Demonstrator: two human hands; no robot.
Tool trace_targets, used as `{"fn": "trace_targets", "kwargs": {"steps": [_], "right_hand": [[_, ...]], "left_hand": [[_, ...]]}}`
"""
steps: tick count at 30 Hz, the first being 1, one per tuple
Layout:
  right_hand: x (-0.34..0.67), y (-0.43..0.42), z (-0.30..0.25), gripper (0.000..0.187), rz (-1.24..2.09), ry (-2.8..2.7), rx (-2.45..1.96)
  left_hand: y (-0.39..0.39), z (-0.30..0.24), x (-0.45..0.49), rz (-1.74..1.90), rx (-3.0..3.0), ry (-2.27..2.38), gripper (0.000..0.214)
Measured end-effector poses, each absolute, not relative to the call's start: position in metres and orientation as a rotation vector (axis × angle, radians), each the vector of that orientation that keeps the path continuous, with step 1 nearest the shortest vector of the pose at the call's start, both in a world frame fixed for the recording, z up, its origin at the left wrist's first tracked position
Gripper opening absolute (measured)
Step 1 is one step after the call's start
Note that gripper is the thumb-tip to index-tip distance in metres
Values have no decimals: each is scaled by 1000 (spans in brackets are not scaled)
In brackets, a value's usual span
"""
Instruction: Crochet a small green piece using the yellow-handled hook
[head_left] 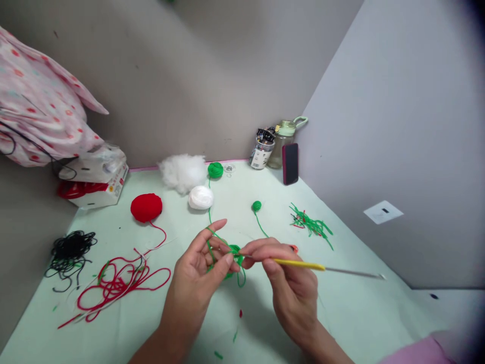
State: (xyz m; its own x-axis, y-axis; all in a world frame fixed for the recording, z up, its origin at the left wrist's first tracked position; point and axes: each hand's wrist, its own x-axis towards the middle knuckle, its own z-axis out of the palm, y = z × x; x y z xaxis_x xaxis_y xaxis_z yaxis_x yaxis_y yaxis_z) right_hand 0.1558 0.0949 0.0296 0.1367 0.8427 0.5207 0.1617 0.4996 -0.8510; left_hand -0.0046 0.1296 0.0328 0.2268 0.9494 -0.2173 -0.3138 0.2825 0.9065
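Observation:
My left hand [200, 265] pinches a small green crochet piece [235, 253] between thumb and fingers, with green yarn looped over its raised index finger. My right hand [286, 275] grips a crochet hook [303, 264] with a yellow handle; its metal shaft sticks out to the right, and the working end meets the green piece. The green strand runs back to a green yarn ball [215, 170] near the wall. A small green crocheted ball [256, 206] with a tail lies just beyond my hands.
On the pale green table [359, 313]: a red yarn ball [146, 207], white yarn ball [200, 197], white stuffing [182, 172], tangled red yarn [117, 283], black yarn [70, 250], green scraps [310, 223]. A jar, bottle and phone [290, 163] stand in the corner; a box [94, 182] at left.

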Motion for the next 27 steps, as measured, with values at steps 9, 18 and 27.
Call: {"fn": "trace_targets", "kwargs": {"steps": [9, 18, 27], "right_hand": [[155, 78, 22, 31, 200, -1647, -1037], [151, 84, 30, 27, 292, -1543, -1000], [156, 84, 30, 32, 277, -1638, -987]], "left_hand": [[123, 35, -1, 1128, 982, 1093, 54], [123, 37, -3, 1066, 989, 1061, 54], [120, 35, -4, 1164, 1103, 1154, 44]]}}
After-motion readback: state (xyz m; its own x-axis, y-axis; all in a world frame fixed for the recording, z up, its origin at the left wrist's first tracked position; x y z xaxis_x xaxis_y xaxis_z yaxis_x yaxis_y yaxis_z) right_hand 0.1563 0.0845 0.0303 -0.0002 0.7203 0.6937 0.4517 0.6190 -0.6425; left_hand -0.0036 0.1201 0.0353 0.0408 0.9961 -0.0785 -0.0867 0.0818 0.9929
